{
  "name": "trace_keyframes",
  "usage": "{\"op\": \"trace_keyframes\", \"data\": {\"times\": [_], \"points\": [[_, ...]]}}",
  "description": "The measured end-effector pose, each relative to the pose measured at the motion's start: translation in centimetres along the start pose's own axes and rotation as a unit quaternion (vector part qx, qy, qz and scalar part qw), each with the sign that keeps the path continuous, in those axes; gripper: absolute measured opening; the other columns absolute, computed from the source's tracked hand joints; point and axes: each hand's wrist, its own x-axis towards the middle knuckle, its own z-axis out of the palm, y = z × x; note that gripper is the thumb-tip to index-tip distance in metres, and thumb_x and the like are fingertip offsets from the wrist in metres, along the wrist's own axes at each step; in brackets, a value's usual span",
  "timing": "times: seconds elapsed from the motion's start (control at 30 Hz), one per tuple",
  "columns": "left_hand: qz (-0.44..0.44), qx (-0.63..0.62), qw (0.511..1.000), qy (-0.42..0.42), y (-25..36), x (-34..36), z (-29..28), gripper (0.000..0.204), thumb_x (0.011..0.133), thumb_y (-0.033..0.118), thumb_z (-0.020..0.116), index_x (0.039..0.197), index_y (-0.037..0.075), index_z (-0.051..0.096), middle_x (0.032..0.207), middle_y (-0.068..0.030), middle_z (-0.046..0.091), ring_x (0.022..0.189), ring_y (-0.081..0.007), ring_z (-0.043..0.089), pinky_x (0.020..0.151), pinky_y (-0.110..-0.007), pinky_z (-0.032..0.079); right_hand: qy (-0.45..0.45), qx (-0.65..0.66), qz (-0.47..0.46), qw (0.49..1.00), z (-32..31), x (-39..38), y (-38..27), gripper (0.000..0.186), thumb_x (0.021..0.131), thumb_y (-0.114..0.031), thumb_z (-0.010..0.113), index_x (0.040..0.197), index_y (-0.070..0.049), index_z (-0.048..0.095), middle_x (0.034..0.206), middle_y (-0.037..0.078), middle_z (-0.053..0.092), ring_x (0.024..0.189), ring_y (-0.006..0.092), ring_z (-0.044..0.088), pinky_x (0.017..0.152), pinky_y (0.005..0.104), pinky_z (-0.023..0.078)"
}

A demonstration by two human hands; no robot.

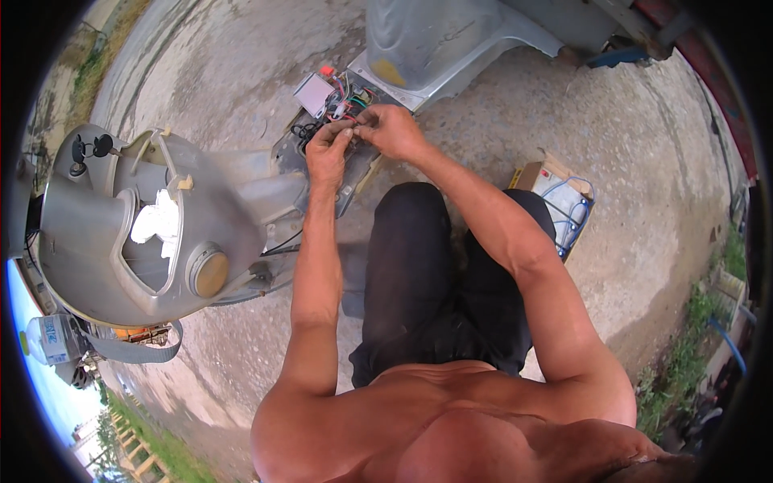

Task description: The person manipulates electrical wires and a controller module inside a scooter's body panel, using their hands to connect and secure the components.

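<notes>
My left hand [328, 153] and my right hand [390, 129] meet fingertip to fingertip over a tangle of coloured wires [354, 101] in the scooter's grey floorboard section [286, 161]. The fingers of both are pinched together; what lies between them is too small to make out, though red wire shows beside them. A silver electronic box [313, 94] with a small orange connector [327, 71] sits just beyond my fingers, and black cables lie beside my left hand.
The scooter's grey front body [97, 241] fills the left, with a water bottle [50, 338]. Its silver rear body [427, 40] is ahead. A cardboard box [529, 175] with blue cables lies beside my right knee on rough concrete [644, 201]. Grass edges the right.
</notes>
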Motion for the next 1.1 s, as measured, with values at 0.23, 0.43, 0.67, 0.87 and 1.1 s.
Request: {"op": "trace_keyframes", "data": {"times": [0.23, 0.43, 0.67, 0.87, 1.1], "points": [[-0.067, 0.136, 0.988, 0.043, 0.0, 1.1, 0.1, 0.010, 0.093, 0.002, 0.066, 0.101, -0.003, 0.069, 0.095, -0.0044, 0.070, 0.083, -0.0106, 0.063, 0.076, -0.025, 0.051, 0.000, -0.029, -0.010, 1.000, 0.6, -0.1, -0.3, 0.027, 0.083, -0.022, 0.076, 0.104, -0.004, 0.076, 0.088, 0.016, 0.074, 0.082, 0.0289, 0.073, 0.075, 0.0386, 0.055], [-0.043, 0.197, 0.978, 0.052, -2.6, 2.4, 0.3, 0.014, 0.089, 0.006, 0.067, 0.098, -0.006, 0.068, 0.082, -0.0064, 0.069, 0.073, -0.0123, 0.062, 0.067, -0.029, 0.051, -0.078, -0.010, 0.046, 0.996, -0.7, 0.6, 0.7, 0.029, 0.082, -0.025, 0.073, 0.107, -0.011, 0.077, 0.099, 0.013, 0.075, 0.094, 0.0292, 0.072, 0.083, 0.0394, 0.056], [-0.068, 0.066, 0.995, -0.004, -3.3, 2.5, -2.9, 0.020, 0.097, 0.000, 0.061, 0.115, -0.009, 0.061, 0.109, -0.0120, 0.067, 0.093, -0.0189, 0.066, 0.084, -0.032, 0.054, -0.080, -0.015, -0.054, 0.995, 0.6, 0.6, 0.9, 0.026, 0.077, -0.018, 0.068, 0.101, -0.012, 0.076, 0.093, 0.013, 0.075, 0.087, 0.0327, 0.071, 0.075, 0.0420, 0.055], [-0.071, 0.019, 0.995, -0.060, -2.3, 1.9, -1.4, 0.030, 0.098, 0.006, 0.058, 0.123, -0.012, 0.057, 0.114, -0.0158, 0.065, 0.100, -0.0226, 0.065, 0.091, -0.034, 0.052, -0.031, -0.148, -0.068, 0.986, -0.6, -1.3, 0.0, 0.018, 0.076, -0.019, 0.066, 0.080, -0.004, 0.073, 0.079, 0.022, 0.070, 0.078, 0.0412, 0.069, 0.067, 0.0494, 0.054], [-0.005, 0.203, 0.978, -0.040, -1.1, 1.3, -0.8, 0.031, 0.098, 0.017, 0.064, 0.114, -0.010, 0.065, 0.105, -0.0120, 0.069, 0.092, -0.0214, 0.063, 0.082, -0.033, 0.051, -0.094, -0.196, -0.017, 0.976, -1.1, -2.2, -1.0, 0.026, 0.077, -0.023, 0.063, 0.084, -0.002, 0.076, 0.087, 0.025, 0.072, 0.087, 0.0396, 0.071, 0.075, 0.0497, 0.055]]}}
